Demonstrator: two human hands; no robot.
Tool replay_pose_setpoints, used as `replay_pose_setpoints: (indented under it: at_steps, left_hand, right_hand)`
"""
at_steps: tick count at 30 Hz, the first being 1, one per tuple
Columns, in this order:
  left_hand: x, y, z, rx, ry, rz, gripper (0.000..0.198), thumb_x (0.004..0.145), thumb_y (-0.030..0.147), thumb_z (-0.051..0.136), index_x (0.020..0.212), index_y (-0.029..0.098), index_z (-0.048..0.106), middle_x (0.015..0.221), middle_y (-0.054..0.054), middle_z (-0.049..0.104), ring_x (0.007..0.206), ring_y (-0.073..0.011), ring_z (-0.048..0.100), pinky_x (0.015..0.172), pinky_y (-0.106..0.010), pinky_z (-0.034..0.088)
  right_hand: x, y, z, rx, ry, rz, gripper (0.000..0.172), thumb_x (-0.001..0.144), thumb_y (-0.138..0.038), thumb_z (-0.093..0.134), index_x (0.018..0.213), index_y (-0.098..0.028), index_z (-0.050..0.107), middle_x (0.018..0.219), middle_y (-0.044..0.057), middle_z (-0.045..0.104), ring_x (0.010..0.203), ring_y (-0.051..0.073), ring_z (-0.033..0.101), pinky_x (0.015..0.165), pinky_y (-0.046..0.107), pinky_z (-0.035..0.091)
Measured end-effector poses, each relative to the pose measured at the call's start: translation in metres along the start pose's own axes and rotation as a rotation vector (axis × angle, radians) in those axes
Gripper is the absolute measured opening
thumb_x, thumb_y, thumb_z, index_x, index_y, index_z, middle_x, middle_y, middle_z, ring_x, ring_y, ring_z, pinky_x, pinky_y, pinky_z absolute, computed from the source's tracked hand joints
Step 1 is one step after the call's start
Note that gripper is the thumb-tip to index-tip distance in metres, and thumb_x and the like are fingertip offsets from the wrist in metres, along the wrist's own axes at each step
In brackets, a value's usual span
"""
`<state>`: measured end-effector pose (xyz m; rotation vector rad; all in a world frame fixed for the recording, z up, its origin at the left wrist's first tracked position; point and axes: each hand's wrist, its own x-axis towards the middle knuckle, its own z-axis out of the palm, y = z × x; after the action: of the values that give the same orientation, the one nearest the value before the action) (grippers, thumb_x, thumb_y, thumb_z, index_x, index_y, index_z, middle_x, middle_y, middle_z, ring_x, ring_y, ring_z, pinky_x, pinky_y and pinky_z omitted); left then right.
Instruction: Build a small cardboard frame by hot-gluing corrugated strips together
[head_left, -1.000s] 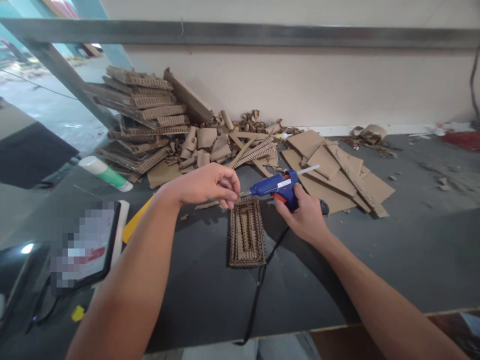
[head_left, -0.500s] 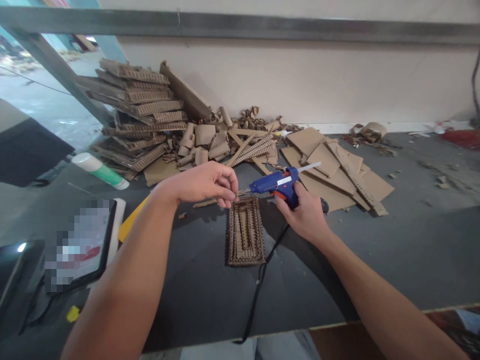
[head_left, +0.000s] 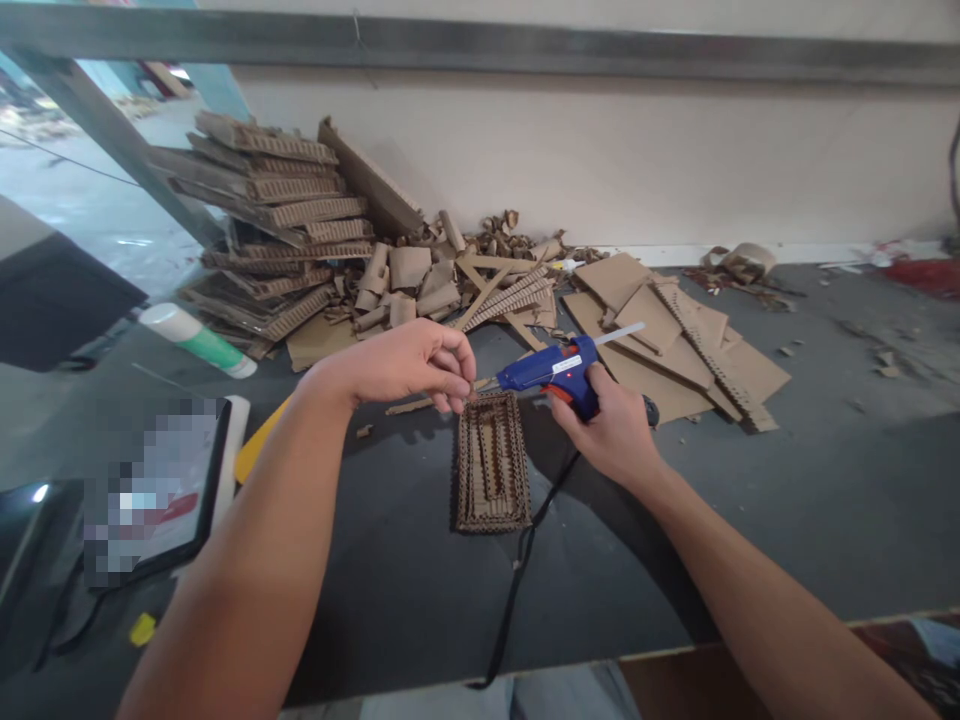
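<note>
My right hand [head_left: 613, 418] is closed around the handle of a blue hot glue gun [head_left: 551, 368], with a glue stick jutting from its back. The gun's nozzle points left, close to the fingertips of my left hand [head_left: 431, 368]. Those fingertips are pinched together on something small, perhaps a bit of cardboard, mostly hidden. Just below both lies a rectangular piece [head_left: 465, 480] built from nested corrugated cardboard strips, flat on the dark table [head_left: 405, 590]. The gun's black cord [head_left: 517, 590] runs past its right side to the front edge.
Cardboard slabs [head_left: 300, 215] are stacked at the back left, beside loose scraps [head_left: 412, 270]. Flat cardboard sheets [head_left: 637, 310] lie behind the gun. A white-and-green tube [head_left: 199, 340], a screen device [head_left: 165, 500] and a yellow scrap [head_left: 142, 629] are on the left.
Almost nothing differs. The glue gun's nozzle has shifted very slightly left toward my left fingertips, and the view has tilted a little.
</note>
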<state>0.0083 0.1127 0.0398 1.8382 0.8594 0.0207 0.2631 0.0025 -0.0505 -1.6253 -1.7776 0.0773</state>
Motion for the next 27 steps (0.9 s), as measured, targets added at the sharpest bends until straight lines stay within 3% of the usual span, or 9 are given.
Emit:
replay_pose_setpoints:
  at_steps: [9, 14, 21, 27]
  left_hand:
    - [-0.001, -0.002, -0.002, -0.023, 0.067, -0.006, 0.022, 0.081, 0.037, 0.073, 0.093, 0.02, 0.066, 0.08, -0.003, 0.076, 0.076, -0.0192, 0.075, 0.07, -0.028, 0.06]
    - [-0.003, 0.0, -0.004, 0.076, 0.127, -0.011, 0.02, 0.081, 0.038, 0.072, 0.09, 0.02, 0.071, 0.079, -0.002, 0.076, 0.075, -0.0182, 0.074, 0.073, -0.028, 0.059]
    - [-0.012, 0.024, 0.006, 0.308, 0.254, -0.003, 0.017, 0.083, 0.031, 0.068, 0.095, 0.02, 0.072, 0.079, -0.002, 0.075, 0.072, -0.0184, 0.071, 0.066, -0.027, 0.053]
    - [-0.023, 0.045, 0.021, 0.395, 0.277, 0.018, 0.009, 0.082, 0.021, 0.066, 0.079, 0.023, 0.075, 0.064, 0.003, 0.069, 0.064, -0.0177, 0.065, 0.067, -0.029, 0.045]
  right_hand:
    - [0.002, -0.004, -0.005, 0.029, 0.032, 0.022, 0.041, 0.082, -0.05, 0.066, 0.071, -0.026, 0.034, 0.053, -0.007, 0.037, 0.046, 0.012, 0.037, 0.049, 0.028, 0.028]
    - [0.003, -0.004, -0.008, 0.109, 0.08, 0.122, 0.037, 0.08, -0.05, 0.067, 0.07, -0.025, 0.042, 0.054, -0.007, 0.04, 0.048, 0.011, 0.035, 0.048, 0.027, 0.03]
    - [0.003, 0.002, -0.01, 0.335, 0.065, 0.22, 0.026, 0.081, -0.046, 0.068, 0.08, -0.021, 0.059, 0.061, -0.004, 0.049, 0.054, 0.012, 0.041, 0.051, 0.027, 0.035]
    - [0.004, 0.011, -0.006, 0.52, 0.085, 0.27, 0.03, 0.083, -0.051, 0.068, 0.086, -0.022, 0.059, 0.062, -0.004, 0.053, 0.054, 0.013, 0.046, 0.048, 0.027, 0.039]
